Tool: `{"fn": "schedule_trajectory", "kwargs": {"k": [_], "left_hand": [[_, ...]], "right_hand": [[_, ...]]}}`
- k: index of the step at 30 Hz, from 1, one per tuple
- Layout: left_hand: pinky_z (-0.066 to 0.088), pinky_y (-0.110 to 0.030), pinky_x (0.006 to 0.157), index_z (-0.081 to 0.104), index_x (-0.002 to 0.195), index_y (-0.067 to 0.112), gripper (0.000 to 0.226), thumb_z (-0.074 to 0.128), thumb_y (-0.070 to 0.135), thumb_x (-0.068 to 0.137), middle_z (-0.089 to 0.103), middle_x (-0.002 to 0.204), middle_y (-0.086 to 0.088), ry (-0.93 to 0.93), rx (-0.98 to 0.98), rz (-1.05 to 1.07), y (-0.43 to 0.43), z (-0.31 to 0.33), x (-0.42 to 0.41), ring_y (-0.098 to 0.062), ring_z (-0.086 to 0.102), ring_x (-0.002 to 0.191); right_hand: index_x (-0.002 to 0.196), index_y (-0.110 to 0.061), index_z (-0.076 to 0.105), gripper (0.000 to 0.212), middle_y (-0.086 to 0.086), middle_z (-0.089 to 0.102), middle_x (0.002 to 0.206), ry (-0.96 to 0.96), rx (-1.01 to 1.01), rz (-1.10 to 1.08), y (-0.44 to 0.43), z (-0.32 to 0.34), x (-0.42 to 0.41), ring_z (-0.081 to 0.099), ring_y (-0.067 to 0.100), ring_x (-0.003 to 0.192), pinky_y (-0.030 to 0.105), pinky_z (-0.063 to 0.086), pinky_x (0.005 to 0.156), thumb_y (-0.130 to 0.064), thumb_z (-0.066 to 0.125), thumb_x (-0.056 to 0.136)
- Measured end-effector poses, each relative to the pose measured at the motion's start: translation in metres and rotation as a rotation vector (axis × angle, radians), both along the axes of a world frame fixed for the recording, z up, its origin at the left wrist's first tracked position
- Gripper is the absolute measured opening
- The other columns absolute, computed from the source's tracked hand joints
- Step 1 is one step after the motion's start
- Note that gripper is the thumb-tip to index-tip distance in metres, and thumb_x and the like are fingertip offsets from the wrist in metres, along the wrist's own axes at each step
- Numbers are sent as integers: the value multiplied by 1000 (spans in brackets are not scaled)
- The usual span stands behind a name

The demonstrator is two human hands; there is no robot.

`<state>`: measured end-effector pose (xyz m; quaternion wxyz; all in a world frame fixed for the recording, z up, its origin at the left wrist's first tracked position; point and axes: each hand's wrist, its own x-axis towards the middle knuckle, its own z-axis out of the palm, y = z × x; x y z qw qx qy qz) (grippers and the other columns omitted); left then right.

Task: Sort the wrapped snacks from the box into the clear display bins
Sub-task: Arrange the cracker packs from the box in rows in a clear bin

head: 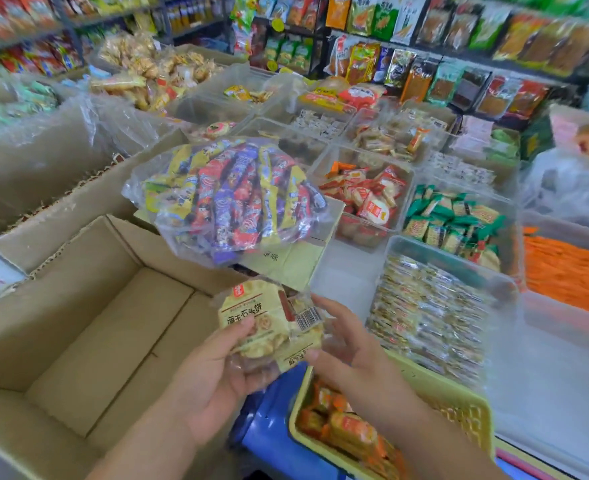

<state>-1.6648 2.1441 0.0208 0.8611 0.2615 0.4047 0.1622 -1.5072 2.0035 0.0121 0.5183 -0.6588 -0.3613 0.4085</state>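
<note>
My left hand [213,372] grips a small stack of pale yellow wrapped snacks [258,320] just past the right rim of the open cardboard box [88,327], whose floor shows bare. My right hand [348,348] touches the right side of the same stack, fingers curled on the wrapper with the barcode. To the right stands a clear display bin [435,306] packed with similar pale wrapped snacks. Further back are clear bins with red-and-white snacks [365,199] and green-and-yellow snacks [455,223].
A clear bag of purple, red and yellow snack sticks [230,199] rests on a box flap behind the stack. Under my right forearm a yellow basket [459,407] holds orange packets, beside a blue stool [268,420]. Orange packets [566,271] fill a bin at far right. Shelves of goods line the back.
</note>
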Motion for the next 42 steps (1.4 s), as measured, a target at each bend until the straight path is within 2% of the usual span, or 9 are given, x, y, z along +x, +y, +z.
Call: {"fn": "schedule_trajectory", "kwargs": {"k": [2,9,15,19,24,29,32,37,42], "left_hand": [[63,-41,61,67,124,2,53,72,25,77,72,118,-27,19,-17,-44,-24,0,17,-37,75,84],[61,-42,67,68,129,10,59,77,38,78,69,126,-25,37,-65,-297,-86,-4,63,-33,73,89],[51,-53,91,67,129,26,56,75,48,77,74,124,-8,78,121,-236,-114,1,93,-28,73,108],[44,-52,105,71,122,28,52,77,45,73,73,125,-7,70,217,-186,-129,7,104,-27,74,108],[52,-45,96,72,127,18,49,76,34,80,70,130,-12,30,169,-405,-141,2,112,-34,69,117],[63,-39,71,74,122,16,41,76,31,84,72,125,-17,40,155,-447,-138,-9,122,-39,71,111],[62,-40,67,66,130,12,61,83,33,75,74,121,-16,125,168,-409,-126,-16,130,-34,76,96],[59,-37,56,69,122,5,63,83,33,68,75,109,-21,142,63,-382,-99,-24,148,-26,69,63],[61,-39,60,68,124,7,64,82,37,70,74,116,-23,147,39,-459,-81,-32,170,-29,71,71]], "right_hand": [[133,-50,55,54,8,67,112,51,-9,-55,-29,-3,10,66,32,103,40,59,84,-39,77,85],[114,-52,67,53,-9,61,97,-220,-87,-280,-125,-22,45,61,8,76,15,48,67,-9,74,85],[92,-30,65,16,-4,66,88,-50,-148,-555,-168,-35,67,63,7,78,21,47,68,-41,75,86],[75,-16,48,42,6,40,70,113,-147,-711,-182,-38,77,38,13,64,32,39,57,-50,67,89],[100,4,55,55,10,36,78,234,-100,-679,-178,-39,81,36,17,66,22,49,53,-47,71,89],[104,-17,69,53,2,61,84,207,-114,-553,-164,-31,77,60,17,73,40,62,61,-63,68,77],[129,-52,57,40,0,70,113,282,-59,-564,-159,-39,83,68,32,100,53,60,86,-36,59,92],[137,-59,46,77,-25,30,151,-423,-95,-293,-159,-40,100,44,0,132,16,48,94,-3,58,86],[125,-30,69,61,-10,45,153,-784,-77,-207,-141,-34,132,37,19,145,38,38,110,0,71,73]]}}
